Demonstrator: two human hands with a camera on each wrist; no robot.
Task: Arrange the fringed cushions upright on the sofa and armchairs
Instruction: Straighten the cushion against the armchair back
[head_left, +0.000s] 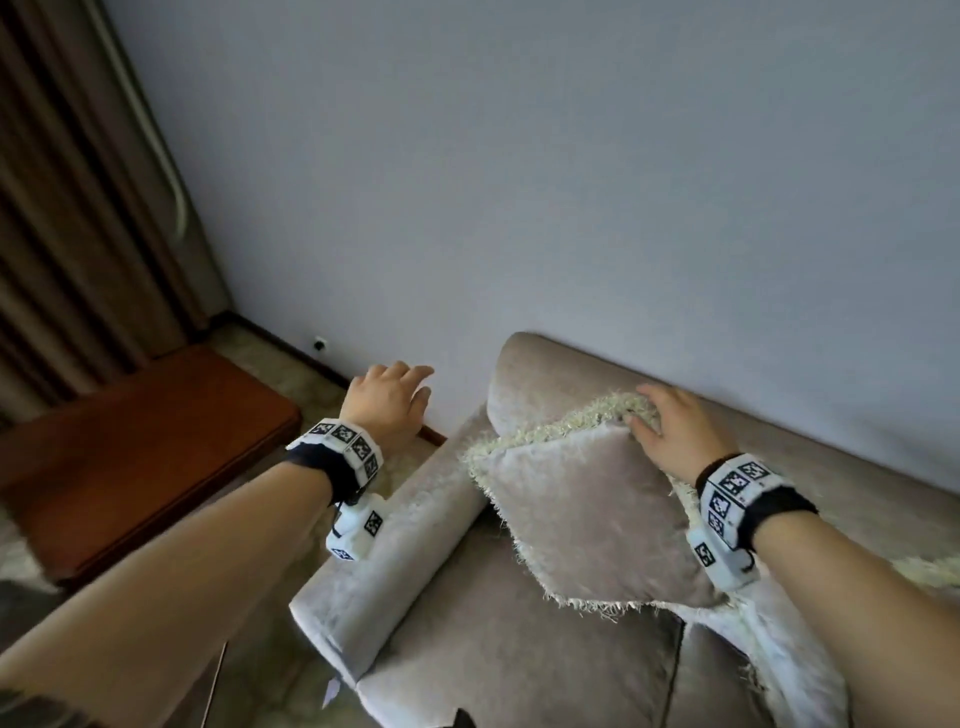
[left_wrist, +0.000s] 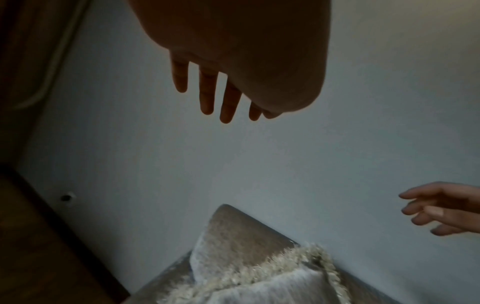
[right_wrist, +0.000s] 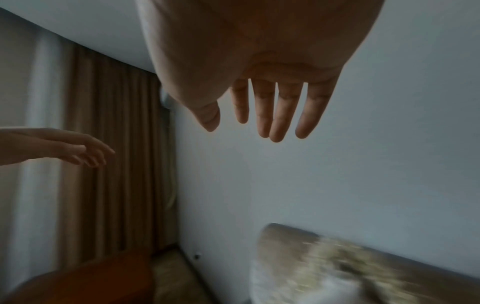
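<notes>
A beige cushion (head_left: 582, 509) with a cream fringe leans on one corner against the sofa's backrest (head_left: 545, 374), beside the left armrest (head_left: 395, 561). My right hand (head_left: 670, 426) hovers at its top corner with the fingers (right_wrist: 270, 115) straight and holding nothing. The left wrist view shows this right hand (left_wrist: 436, 207) apart from the fringe (left_wrist: 272, 267). My left hand (head_left: 389, 400) is open in the air left of the armrest, fingers (left_wrist: 221, 98) spread. A second fringed cushion (head_left: 810, 670) lies on the seat, partly hidden under my right arm.
A low brown wooden table (head_left: 140, 457) stands left of the sofa. Brown curtains (head_left: 78, 208) hang in the corner behind it. A plain grey wall (head_left: 571, 182) with a socket (head_left: 319, 344) runs behind the sofa. The seat cushions (head_left: 519, 649) lie in front.
</notes>
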